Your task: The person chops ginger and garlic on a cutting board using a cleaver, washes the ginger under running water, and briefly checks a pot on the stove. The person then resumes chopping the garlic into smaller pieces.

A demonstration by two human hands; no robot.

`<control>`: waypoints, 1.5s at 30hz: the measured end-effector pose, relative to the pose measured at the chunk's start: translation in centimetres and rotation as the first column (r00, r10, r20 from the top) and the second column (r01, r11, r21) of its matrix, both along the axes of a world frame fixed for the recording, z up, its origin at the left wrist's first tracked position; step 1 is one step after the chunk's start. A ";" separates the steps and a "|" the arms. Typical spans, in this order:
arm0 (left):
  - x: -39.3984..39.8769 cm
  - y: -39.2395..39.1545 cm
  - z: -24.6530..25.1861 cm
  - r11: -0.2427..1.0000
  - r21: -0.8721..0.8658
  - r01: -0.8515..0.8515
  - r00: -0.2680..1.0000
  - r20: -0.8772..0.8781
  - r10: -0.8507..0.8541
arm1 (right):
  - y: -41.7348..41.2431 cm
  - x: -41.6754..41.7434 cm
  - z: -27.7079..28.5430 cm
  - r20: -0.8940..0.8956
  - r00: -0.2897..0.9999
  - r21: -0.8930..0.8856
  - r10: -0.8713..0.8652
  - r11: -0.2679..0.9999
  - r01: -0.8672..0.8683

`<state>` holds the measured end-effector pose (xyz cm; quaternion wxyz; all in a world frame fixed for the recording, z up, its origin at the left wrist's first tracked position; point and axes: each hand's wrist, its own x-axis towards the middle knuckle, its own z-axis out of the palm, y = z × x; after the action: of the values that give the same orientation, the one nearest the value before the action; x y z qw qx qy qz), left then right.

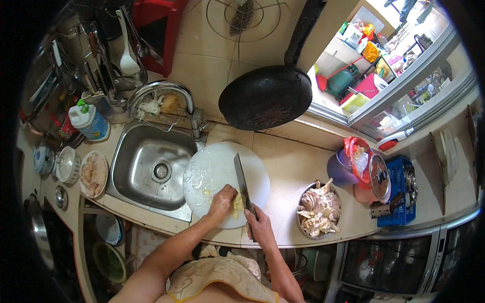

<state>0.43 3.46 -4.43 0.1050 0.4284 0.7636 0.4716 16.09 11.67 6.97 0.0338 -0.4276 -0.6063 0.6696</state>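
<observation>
A round white cutting board [212,166] lies on the tiled counter, its left edge over the sink's rim. My right hand [261,227] is closed around the handle of a kitchen knife [241,178], whose broad dark blade points away from me over the board. My left hand [223,200] rests on the board just left of the blade, fingers bent onto pale yellow slices [238,206], possibly ginger; its fingertips partly hide them. One small yellow piece [206,192] lies apart, left of that hand. Wet spots show on the board's left side.
Left of the board is a steel sink [125,170] with a curved faucet [163,85]; beyond it stands a plate of pale raw meat [94,174]. A bowl of torn mushrooms [319,208] sits to the right. A black frying pan [265,98] hangs above the board.
</observation>
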 end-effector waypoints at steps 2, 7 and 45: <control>0.3 0.2 0.1 1.000 0.021 -0.018 1.000 0.015 0.018 | -0.3 0.1 -0.6 -0.019 1.000 -0.011 -0.003 1.000 0.003; 0.5 0.3 0.7 1.000 0.013 -0.014 1.000 0.004 0.014 | 0.2 -0.2 -0.6 0.000 1.000 0.007 0.027 1.000 -0.027; -1.0 -0.9 1.0 0.998 0.061 0.016 1.000 0.012 -0.017 | -0.3 -0.8 -1.6 0.013 0.997 -0.009 0.082 0.997 -0.082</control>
<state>-0.60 2.60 -3.40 0.1006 0.4345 0.7447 0.4964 15.26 11.33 5.35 0.0006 -0.4069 -0.6208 0.6701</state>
